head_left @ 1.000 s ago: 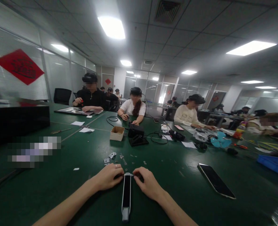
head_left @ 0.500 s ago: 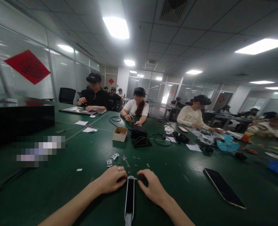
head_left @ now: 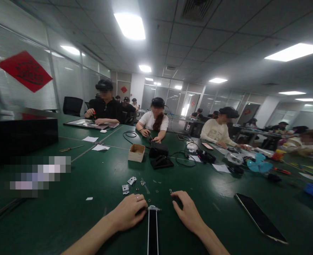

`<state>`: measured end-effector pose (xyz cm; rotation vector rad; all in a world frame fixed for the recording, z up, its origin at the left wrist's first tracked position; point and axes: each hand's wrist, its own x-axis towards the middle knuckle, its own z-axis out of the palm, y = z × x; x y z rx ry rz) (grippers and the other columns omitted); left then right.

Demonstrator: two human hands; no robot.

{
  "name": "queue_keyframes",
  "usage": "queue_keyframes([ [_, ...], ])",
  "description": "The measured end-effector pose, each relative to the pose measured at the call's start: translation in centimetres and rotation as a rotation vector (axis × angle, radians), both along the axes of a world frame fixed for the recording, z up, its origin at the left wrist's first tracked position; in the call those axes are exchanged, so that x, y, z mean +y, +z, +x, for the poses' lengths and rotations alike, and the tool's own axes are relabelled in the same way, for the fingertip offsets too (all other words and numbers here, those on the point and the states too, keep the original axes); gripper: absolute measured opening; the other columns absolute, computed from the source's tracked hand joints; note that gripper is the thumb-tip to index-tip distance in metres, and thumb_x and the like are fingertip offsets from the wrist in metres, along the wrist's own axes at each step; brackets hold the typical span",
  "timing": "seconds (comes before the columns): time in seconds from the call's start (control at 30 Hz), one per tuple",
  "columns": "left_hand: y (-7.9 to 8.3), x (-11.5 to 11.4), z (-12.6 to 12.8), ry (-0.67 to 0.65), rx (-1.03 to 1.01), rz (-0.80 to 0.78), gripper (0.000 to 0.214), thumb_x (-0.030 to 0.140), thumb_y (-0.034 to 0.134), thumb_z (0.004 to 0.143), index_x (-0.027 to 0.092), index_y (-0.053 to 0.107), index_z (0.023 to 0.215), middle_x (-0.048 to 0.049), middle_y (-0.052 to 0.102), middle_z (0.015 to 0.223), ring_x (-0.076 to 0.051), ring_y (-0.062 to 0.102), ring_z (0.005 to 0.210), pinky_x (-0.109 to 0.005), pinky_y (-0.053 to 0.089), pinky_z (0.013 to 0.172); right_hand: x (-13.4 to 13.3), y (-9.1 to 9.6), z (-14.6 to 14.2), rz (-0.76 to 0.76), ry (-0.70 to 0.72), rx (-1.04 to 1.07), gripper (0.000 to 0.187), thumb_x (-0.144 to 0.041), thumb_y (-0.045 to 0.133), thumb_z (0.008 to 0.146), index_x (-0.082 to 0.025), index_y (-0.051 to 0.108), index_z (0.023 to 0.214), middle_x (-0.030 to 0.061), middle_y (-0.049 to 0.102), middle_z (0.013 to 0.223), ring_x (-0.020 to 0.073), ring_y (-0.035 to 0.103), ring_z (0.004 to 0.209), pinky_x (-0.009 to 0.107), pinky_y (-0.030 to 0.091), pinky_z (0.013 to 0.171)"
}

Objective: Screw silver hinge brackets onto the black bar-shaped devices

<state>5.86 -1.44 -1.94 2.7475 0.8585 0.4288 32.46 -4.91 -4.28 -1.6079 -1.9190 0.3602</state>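
A long narrow bar (head_left: pixel 153 230) with a dark face and pale edges points away from me at the bottom centre. A short metal crosspiece sits at its far end. My left hand (head_left: pixel 131 211), a ring on one finger, is closed with its fingertips at the left end of that crosspiece. My right hand (head_left: pixel 186 212) is off to the right of the bar, thumb and forefinger apart, its fingertips beside small metal nuts (head_left: pixel 170 191). Beyond my left hand lie two metal brackets (head_left: pixel 126 189), a small clear bag (head_left: pixel 146 187) and several tiny parts.
A phone (head_left: pixel 259 217) lies at the right. Farther away stand an open cardboard box (head_left: pixel 136 156) and a black device (head_left: pixel 157 150) before a seated co-worker (head_left: pixel 152 122). A screwdriver (head_left: pixel 71 148) lies at the left. A blue fan blade (head_left: pixel 259 163) is at the right.
My right hand has moved right, away from the bar's end and toward the small nuts. My left hand stays at the crosspiece. The view has shifted slightly.
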Motion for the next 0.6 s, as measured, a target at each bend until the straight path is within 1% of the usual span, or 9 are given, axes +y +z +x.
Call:
queue_keyframes([
  [0.2,0.1,-0.1,0.0,0.020,0.031,-0.010,0.013,0.017,0.046,0.088,0.020,0.057,0.094,-0.0029,0.059,0.095,-0.017,0.053,0.082,-0.028,0.040,0.070,-0.2,0.2,0.2,0.007,0.014,0.000,0.024,-0.021,0.046,0.088,-0.020,0.060,0.107,0.0072,0.060,0.109,0.0218,0.055,0.104,0.038,0.046,0.091],
  [0.37,-0.1,0.0,0.0,0.001,0.027,0.014,0.013,0.016,0.046,0.088,0.020,0.056,0.095,-0.0030,0.059,0.095,-0.016,0.053,0.082,-0.028,0.040,0.070,-0.4,0.1,0.0,-0.018,0.024,-0.005,0.024,-0.023,0.044,0.089,-0.020,0.060,0.107,0.0072,0.059,0.109,0.0213,0.054,0.104,0.038,0.045,0.091],
  [0.5,-0.2,0.0,0.0,-0.004,0.024,0.048,0.013,0.017,0.045,0.089,0.021,0.055,0.096,-0.0030,0.059,0.095,-0.017,0.054,0.083,-0.028,0.040,0.071,-0.2,0.3,-0.7,0.012,0.052,-0.079,0.023,-0.022,0.045,0.089,-0.021,0.061,0.105,0.0072,0.059,0.107,0.0219,0.054,0.101,0.038,0.045,0.088],
  [0.6,-0.4,-0.1,0.1,0.000,0.020,0.048,0.012,0.016,0.046,0.088,0.021,0.055,0.096,-0.0030,0.060,0.095,-0.017,0.054,0.083,-0.028,0.040,0.071,0.6,0.6,-1.8,0.053,0.107,-0.177,0.023,-0.020,0.045,0.089,-0.021,0.062,0.104,0.0075,0.060,0.106,0.0217,0.054,0.098,0.037,0.044,0.084],
])
